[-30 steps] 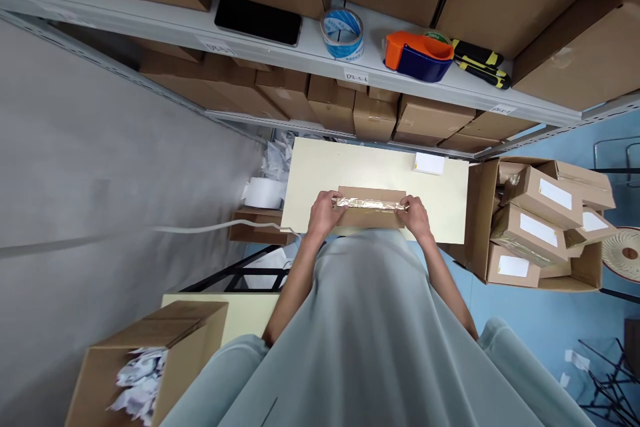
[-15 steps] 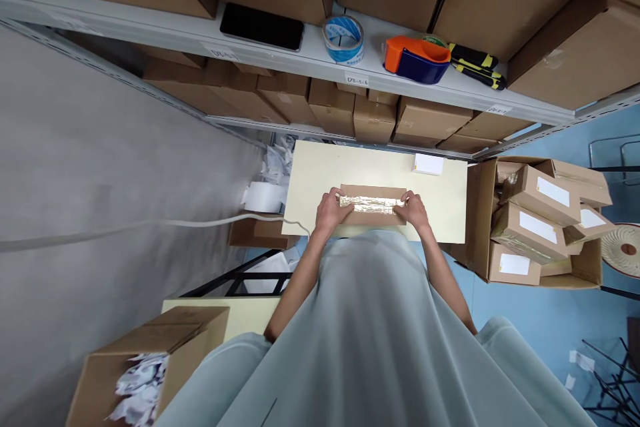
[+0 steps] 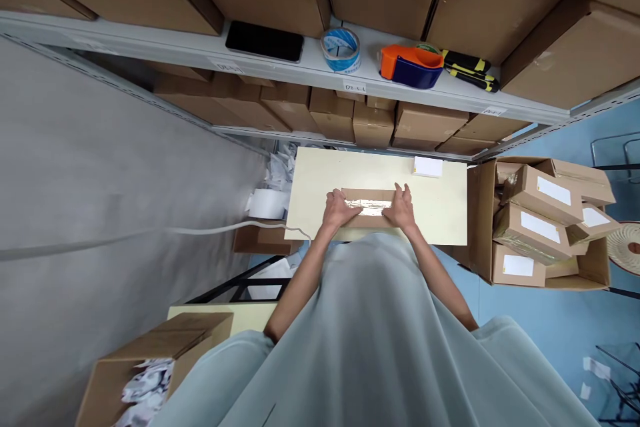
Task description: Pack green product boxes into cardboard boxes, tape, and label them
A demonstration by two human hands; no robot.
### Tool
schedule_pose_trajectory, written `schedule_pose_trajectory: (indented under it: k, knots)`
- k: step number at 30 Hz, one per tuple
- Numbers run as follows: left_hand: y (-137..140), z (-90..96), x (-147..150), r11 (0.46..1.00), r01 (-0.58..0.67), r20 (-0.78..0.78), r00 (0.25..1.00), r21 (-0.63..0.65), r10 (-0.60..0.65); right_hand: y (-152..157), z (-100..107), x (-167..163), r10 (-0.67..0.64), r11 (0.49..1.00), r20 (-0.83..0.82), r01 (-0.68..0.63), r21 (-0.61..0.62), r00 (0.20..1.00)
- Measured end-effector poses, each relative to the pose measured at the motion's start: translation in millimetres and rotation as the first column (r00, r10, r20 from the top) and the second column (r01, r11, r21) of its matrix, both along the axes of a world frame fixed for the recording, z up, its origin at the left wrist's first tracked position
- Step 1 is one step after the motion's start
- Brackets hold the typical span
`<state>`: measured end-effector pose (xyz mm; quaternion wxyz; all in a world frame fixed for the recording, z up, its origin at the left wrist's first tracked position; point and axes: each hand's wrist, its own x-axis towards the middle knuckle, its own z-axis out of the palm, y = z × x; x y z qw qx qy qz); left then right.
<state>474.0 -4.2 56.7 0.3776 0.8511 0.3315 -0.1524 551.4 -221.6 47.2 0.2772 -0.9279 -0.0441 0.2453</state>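
Observation:
A small cardboard box (image 3: pixel 367 194) lies on the cream table, a strip of shiny tape (image 3: pixel 373 207) running along its top. At its left end my left hand (image 3: pixel 340 211) grips it, fingers bent over the far edge and thumb resting on the tape. My right hand (image 3: pixel 401 207) holds the right end, its thumb on the tape and its fingers reaching past the far edge. That end of the box is mostly hidden under the right hand.
Behind the cream table (image 3: pixel 445 210), a shelf (image 3: pixel 370 67) carries a phone (image 3: pixel 265 41), a blue tape roll (image 3: pixel 341 51) and an orange tape dispenser (image 3: pixel 412 67). A white box (image 3: pixel 428 167) sits at the back right. An open carton (image 3: pixel 480 220) of labelled boxes stands right.
My right hand has slid inward, to the left, along the tape, and its fingers are straighter. The left thumb has moved a little to the right. The view has tilted slightly.

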Motion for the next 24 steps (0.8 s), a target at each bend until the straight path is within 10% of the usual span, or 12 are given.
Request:
schedule_pose_trajectory:
  k: [24]
  knots:
    - [-22, -15.5, 11, 0.987, -0.129, 0.014, 0.991, -0.099, 0.131, -7, -15, 14, 0.115, 0.986, 0.019, -0.116, 0.119, 0.993]
